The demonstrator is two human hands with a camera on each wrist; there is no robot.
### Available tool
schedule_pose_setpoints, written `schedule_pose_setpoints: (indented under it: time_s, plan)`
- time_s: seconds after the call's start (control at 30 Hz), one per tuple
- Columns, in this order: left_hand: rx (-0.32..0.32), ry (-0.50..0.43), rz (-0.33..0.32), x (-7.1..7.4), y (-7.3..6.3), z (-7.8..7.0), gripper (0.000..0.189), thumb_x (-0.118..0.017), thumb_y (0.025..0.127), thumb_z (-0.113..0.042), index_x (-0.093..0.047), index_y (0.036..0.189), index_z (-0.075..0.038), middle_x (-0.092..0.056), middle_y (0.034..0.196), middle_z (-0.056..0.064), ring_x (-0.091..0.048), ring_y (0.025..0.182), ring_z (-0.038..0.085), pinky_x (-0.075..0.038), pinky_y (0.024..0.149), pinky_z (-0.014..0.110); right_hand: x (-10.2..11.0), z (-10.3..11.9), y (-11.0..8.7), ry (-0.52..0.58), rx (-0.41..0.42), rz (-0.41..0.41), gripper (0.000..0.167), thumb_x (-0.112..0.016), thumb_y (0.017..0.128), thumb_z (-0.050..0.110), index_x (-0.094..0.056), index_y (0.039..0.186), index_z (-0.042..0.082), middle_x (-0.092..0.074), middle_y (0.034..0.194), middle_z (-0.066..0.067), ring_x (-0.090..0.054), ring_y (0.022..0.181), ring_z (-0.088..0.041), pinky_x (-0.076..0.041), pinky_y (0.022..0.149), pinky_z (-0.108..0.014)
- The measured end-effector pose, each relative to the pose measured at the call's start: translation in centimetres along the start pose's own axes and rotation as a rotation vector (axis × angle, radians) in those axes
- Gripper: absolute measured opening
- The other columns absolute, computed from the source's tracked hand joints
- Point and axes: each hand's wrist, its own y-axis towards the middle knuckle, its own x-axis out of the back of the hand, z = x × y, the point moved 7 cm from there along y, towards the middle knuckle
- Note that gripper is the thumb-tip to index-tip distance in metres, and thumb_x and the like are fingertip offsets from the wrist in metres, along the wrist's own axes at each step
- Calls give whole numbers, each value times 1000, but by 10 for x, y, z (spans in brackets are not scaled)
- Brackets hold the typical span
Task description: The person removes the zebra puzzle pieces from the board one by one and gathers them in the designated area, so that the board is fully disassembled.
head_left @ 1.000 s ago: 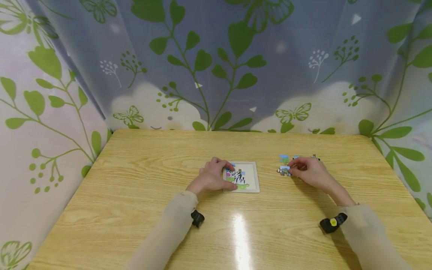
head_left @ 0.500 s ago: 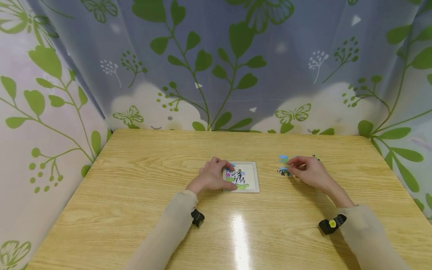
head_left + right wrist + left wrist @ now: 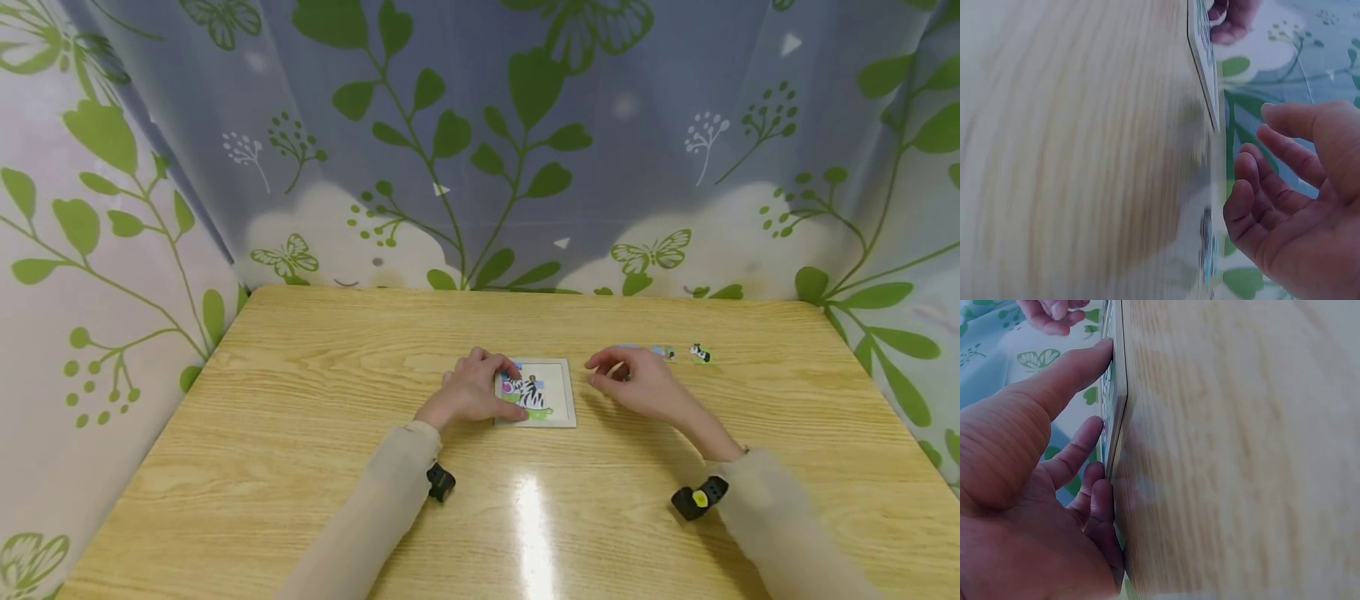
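Note:
A light puzzle board with a partly filled zebra picture lies on the table. My left hand holds its left side, with the thumb and index finger curved over the picture. In the left wrist view the left thumb rests at the board's edge and the other fingers bend beside it. My right hand is just right of the board, over the table. Its fingers are loosely curled with a gap between thumb and index fingertips, and no piece shows there in the right wrist view.
Loose puzzle pieces lie to the right: a black-and-white one with green and a blue one beside it. Another blue piece is partly hidden behind the right hand. A patterned curtain stands at the wooden table's back edge.
My right hand has moved left from the loose pieces towards the board, uncovering the black-and-white piece and covering the nearer ones. My left hand and the board have stayed in place.

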Motion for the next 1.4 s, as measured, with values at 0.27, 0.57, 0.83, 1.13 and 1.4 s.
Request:
schedule_pose_setpoints:
  time_s: [0.27, 0.57, 0.83, 1.13, 1.4]
  plan:
    - [7, 3, 0, 0, 1, 1, 50, -85, 79, -48, -64, 121, -29, -49, 131, 4, -45, 111, 26, -31, 85, 37, -28, 19, 14, 30, 38, 68, 16, -71, 95, 18, -73, 107, 9, -71, 92, -6, -64, 80, -14, -51, 72, -30]
    - [2, 10, 3, 1, 1, 0, 52, -85, 78, -48, -64, 121, -28, -49, 133, 5, -46, 110, 25, -32, 84, 37, -48, 30, 25, -5, 47, 144, 27, -75, 93, 22, -71, 116, 9, -66, 101, -8, -56, 79, -15, -47, 72, -32]
    - [1, -3, 5, 1, 1, 1, 50, -85, 79, -49, -64, 120, -29, -49, 132, 5, -45, 107, 26, -31, 83, 37, -56, 30, 34, -78, 61, 187, 37, -78, 90, 27, -71, 124, 11, -64, 101, -9, -52, 82, -18, -43, 69, -32]
    - [3, -4, 5, 1, 2, 1, 50, -86, 78, -49, -64, 119, -29, -49, 134, 6, -46, 110, 27, -31, 83, 37, -59, 32, 38, -92, 62, 193, 34, -80, 88, 25, -73, 118, 12, -62, 93, -9, -49, 79, -19, -39, 66, -30]
    - [12, 11, 9, 1, 1, 0, 50, -85, 80, -48, -64, 120, -29, -48, 136, 5, -45, 112, 27, -32, 86, 39, -61, 35, 42, -55, 2, 216, 28, -79, 89, 21, -70, 114, 10, -54, 76, -4, -41, 63, -16, -33, 60, -30]
